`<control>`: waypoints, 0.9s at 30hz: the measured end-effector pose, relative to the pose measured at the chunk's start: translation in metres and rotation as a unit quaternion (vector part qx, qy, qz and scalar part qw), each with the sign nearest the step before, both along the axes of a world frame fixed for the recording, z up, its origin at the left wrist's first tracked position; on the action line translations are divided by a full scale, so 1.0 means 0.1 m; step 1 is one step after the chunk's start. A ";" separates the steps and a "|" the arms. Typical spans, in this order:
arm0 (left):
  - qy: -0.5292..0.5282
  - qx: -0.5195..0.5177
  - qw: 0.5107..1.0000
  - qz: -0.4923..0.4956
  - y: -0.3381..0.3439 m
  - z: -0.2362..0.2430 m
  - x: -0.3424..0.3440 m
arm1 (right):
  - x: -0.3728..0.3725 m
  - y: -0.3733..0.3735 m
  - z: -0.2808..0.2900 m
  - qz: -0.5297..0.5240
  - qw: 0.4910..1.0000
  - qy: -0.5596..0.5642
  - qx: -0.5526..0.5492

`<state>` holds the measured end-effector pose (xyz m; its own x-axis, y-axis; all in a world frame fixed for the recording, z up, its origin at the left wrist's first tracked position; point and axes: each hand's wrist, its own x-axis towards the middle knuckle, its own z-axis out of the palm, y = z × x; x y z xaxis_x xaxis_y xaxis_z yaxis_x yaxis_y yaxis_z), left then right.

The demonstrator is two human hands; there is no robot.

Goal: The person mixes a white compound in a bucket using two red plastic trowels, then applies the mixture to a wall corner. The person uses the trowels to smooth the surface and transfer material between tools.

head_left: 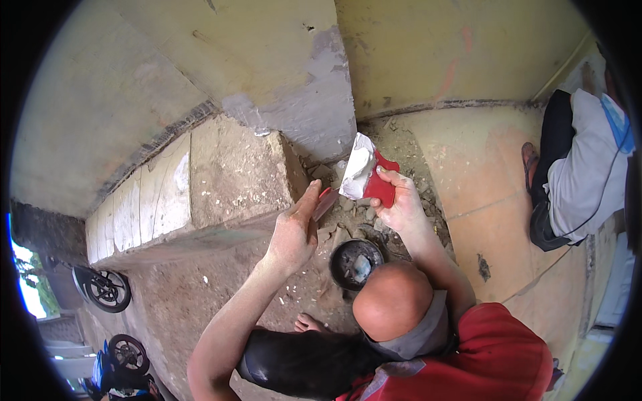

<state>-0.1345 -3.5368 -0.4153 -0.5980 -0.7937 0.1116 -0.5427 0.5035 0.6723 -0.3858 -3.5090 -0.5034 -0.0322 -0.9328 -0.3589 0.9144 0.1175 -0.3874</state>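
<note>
My right hand (404,204) grips a red plastic putty spreader (384,190), thumb on its face. Thick white putty (360,164) coats the spreader's blade, which is tilted up toward the wall corner. To its left, my left hand (295,235) is closed, fingers pointing up and away, around another flat red spreader (325,204). That one shows nearly edge-on, and the fingers hide part of it. The two tools are close together; whether they touch, I cannot tell. Below them on the ground stands a black bucket (339,275) with something pale blue inside.
A raised concrete ledge (234,170) juts out on the left below yellowish walls with a grey patch (294,100). Rubble (428,220) lies by the wall base. Another person (588,160) is at the right on tan tiles (481,220). Motorbike wheels (110,291) show far left.
</note>
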 end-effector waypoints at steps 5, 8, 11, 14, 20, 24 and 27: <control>0.127 0.081 0.977 0.153 -0.03 0.28 0.28 | 0.04 -0.04 -0.33 -0.021 1.000 0.010 -0.006; 0.230 0.152 0.930 0.243 0.01 0.64 0.37 | 0.24 -0.21 -0.98 -0.029 0.999 0.019 0.034; 0.296 0.157 0.902 0.271 -0.01 0.70 0.53 | 0.56 -0.49 -1.46 -0.053 0.993 -0.009 0.106; 0.336 0.151 0.883 0.290 0.02 0.76 0.62 | 0.94 -0.94 -1.77 -0.129 0.977 -0.058 0.160; 0.341 0.149 0.878 0.302 0.08 0.76 0.76 | 1.21 -1.53 -1.54 -0.190 0.954 -0.035 0.228; 0.350 0.152 0.872 0.306 0.10 0.74 0.81 | 1.27 -1.78 -1.08 -0.205 0.935 0.001 0.290; 0.327 0.146 0.884 0.301 0.10 0.77 0.84 | 1.20 -1.89 -0.67 -0.198 0.937 0.014 0.286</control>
<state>-0.0508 -3.5271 -0.3383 0.0593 -0.9981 0.0151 -0.0999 0.0092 0.9950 -0.2656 -3.6975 -0.5700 -0.3525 -0.5011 -0.7903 0.9204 -0.0328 -0.3897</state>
